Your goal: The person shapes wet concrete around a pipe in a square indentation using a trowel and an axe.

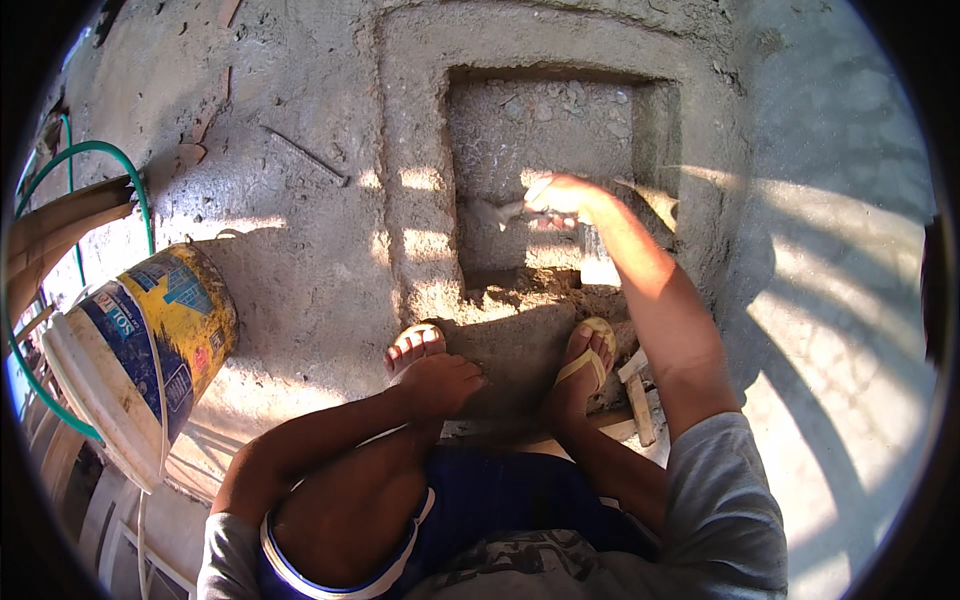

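- my right hand [556,197] hangs over the recess [540,130], its fingers curled closed on what looks like a small grey tool [490,214]; blur hides the tool's exact shape.
- that tool is inside the recess outline, toward its left wall and nearer my feet than the far edge.
- my left hand [440,386] is on the near side of the recess, by my left foot [415,345], back upward; with the palm hidden, i can't tell if it's open or closed.
- i judge the step in hand to be working the rough grey surface inside the recess; the next move calls for a steady wrist and care along the crumbly near edge.
- well left of the recess, a yellow-and-blue bucket [212,300] carries printed panels: pale lettering on dark blue, with smaller print too fine for me to read.
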Action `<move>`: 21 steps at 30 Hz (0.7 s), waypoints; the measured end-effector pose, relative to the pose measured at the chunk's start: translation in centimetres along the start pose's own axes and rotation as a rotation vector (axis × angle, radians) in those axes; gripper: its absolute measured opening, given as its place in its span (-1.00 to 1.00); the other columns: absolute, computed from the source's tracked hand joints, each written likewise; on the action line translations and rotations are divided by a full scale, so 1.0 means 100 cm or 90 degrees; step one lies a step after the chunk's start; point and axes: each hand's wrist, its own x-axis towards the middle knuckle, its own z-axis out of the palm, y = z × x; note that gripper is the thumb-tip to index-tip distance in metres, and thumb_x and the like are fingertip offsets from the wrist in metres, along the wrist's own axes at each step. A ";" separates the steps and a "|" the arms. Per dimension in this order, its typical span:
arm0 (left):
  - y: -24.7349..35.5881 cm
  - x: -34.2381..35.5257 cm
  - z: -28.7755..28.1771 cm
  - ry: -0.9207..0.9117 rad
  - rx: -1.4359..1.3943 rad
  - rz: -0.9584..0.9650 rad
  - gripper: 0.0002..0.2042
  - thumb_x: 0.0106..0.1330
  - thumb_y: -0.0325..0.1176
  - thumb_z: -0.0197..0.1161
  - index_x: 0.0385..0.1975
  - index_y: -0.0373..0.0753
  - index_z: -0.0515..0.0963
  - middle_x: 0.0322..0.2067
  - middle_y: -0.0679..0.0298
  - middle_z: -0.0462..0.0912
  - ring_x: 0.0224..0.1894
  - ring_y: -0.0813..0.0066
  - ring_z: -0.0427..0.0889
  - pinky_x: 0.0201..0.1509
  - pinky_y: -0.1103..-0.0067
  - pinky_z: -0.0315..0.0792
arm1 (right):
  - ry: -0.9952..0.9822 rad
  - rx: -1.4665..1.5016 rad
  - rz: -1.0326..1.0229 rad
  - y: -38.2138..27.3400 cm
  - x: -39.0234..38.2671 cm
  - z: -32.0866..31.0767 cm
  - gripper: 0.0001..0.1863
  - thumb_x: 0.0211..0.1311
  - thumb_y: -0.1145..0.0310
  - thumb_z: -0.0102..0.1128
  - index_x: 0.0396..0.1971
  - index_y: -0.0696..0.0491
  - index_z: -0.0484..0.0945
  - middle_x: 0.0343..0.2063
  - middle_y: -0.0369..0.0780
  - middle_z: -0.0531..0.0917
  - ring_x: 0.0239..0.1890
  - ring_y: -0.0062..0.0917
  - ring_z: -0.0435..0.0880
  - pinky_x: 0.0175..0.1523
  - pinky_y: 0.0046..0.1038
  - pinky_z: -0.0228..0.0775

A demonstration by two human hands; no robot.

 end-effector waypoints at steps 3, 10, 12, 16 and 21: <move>-0.003 -0.005 0.006 0.029 -0.003 -0.001 -0.78 0.24 -0.29 0.15 -0.16 -0.05 0.62 -0.27 0.35 0.59 -0.15 0.39 0.61 0.00 0.46 0.51 | 0.337 -0.079 -0.122 -0.023 -0.028 -0.024 -0.63 0.26 0.27 0.32 0.00 0.09 0.53 -0.38 -0.21 0.66 -0.51 -0.57 0.58 -0.53 -0.48 0.35; -0.006 -0.007 0.009 0.015 -0.018 0.014 -0.81 0.24 -0.29 0.14 -0.20 -0.06 0.62 -0.27 0.37 0.59 -0.15 0.40 0.60 -0.01 0.46 0.51 | 0.019 -0.489 -0.073 -0.006 -0.045 0.017 -0.56 0.01 0.35 0.50 -0.04 0.06 0.66 -0.24 -0.09 0.74 -0.25 -0.31 0.72 -0.09 -0.25 0.56; -0.005 -0.008 0.007 0.063 -0.017 0.020 -0.82 0.24 -0.29 0.14 -0.21 -0.07 0.62 -0.27 0.37 0.59 -0.15 0.40 0.60 -0.02 0.46 0.50 | 0.049 -0.581 -0.036 -0.004 -0.034 0.013 -0.55 -0.03 0.36 0.52 -0.05 0.01 0.67 -0.21 -0.12 0.74 -0.18 -0.33 0.70 -0.09 -0.26 0.56; -0.001 -0.006 -0.003 -0.026 -0.004 -0.010 -0.82 0.24 -0.30 0.14 -0.20 -0.07 0.61 -0.26 0.36 0.59 -0.15 0.39 0.60 -0.03 0.46 0.49 | 0.184 -0.531 -0.049 -0.028 -0.059 -0.030 -0.54 0.01 0.38 0.44 0.01 -0.06 0.69 -0.12 -0.18 0.74 -0.09 -0.35 0.70 -0.01 -0.28 0.54; -0.006 -0.009 0.003 -0.018 0.006 0.003 -0.73 0.24 -0.32 0.12 -0.08 -0.02 0.62 -0.22 0.39 0.62 -0.16 0.41 0.63 -0.08 0.45 0.52 | 0.292 -0.689 -0.078 -0.055 -0.091 -0.016 -0.74 0.15 0.43 0.18 -0.15 0.05 0.70 -0.15 -0.08 0.73 -0.04 -0.21 0.72 0.05 -0.23 0.56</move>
